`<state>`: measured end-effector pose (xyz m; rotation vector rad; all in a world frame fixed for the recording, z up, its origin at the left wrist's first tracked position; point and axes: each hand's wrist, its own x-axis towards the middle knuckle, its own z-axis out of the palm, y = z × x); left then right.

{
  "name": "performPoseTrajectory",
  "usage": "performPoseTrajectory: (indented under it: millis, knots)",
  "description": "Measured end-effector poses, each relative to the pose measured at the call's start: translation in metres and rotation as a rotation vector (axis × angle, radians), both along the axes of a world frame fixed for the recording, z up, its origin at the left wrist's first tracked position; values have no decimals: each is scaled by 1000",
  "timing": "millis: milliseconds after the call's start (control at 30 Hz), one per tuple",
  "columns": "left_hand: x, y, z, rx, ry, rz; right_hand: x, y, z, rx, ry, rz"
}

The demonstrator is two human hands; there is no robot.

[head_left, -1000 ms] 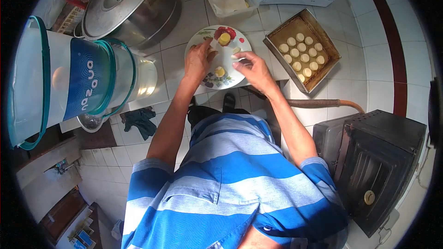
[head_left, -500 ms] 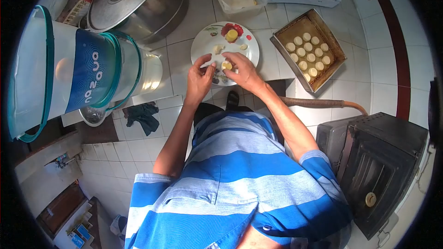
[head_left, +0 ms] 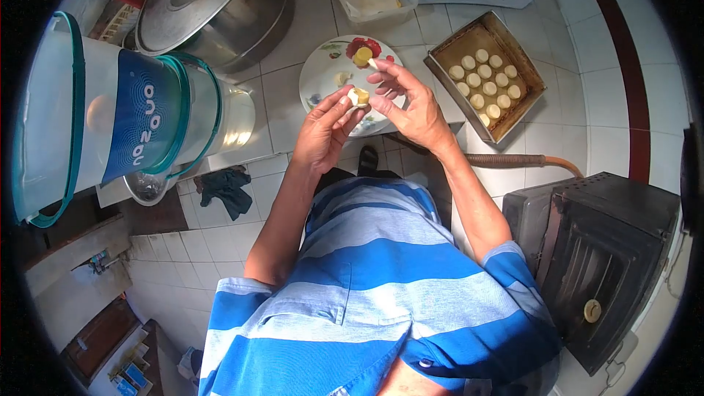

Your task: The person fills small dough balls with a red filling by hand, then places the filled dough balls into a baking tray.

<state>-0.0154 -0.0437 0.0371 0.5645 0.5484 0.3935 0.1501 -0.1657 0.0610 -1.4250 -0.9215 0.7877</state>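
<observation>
Your left hand (head_left: pixel 320 132) grips a yellow-and-white piece (head_left: pixel 358 98) between thumb and fingers, above the floral plate (head_left: pixel 323 73). Your right hand (head_left: pixel 416 108) is just beside it, thumb apart from the fingers; a pale bit (head_left: pixel 372 64) shows at the index fingertip, but whether you grip it cannot be determined. The plate bears a yellow round (head_left: pixel 363 56) and a pale lump (head_left: pixel 342 78).
</observation>
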Motion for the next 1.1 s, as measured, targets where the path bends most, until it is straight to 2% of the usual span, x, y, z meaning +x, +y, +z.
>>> performPoseTrajectory:
  millis: [67, 167, 300, 367, 467, 567, 667, 800, 900, 967, 1000, 1067, 1100]
  knots:
    - [0, -1, 1, -55, -14, -9, 0, -2, 9, 53, -426, -30]
    - [1, -4, 2, -69, -45, -40, -2, 0, 4, 134, -513, -13]
    - [2, -9, 12, -98, -40, -62, -7, 3, 2, 125, -456, -31]
    - [2, -9, 10, -105, -48, -58, -12, 4, -2, 67, -266, -79]
    - [0, -6, 4, -129, -52, -41, -15, 4, -3, 138, -153, -110]
    - [0, -6, 6, -180, -80, -38, -7, 1, -4, 136, -307, -93]
    - [2, -6, 8, -164, -67, -67, -10, 0, -15, 91, -187, -84]
    - [4, -2, 6, -254, -37, -42, -12, 0, -10, 86, -163, -98]
    - [5, -3, 8, -268, -11, -3, -9, -3, -8, 155, -268, -146]
    - [6, -5, 9, -262, 6, 19, -9, -6, -5, 113, -467, -186]
    - [7, -7, 9, -212, 2, 25, -9, -7, -6, 113, -467, -186]
    - [10, -11, 10, -163, -3, 29, -8, -8, -9, 160, -747, -175]
    - [12, -13, 13, -118, 30, 56, -9, -9, -9, 159, -747, -176]
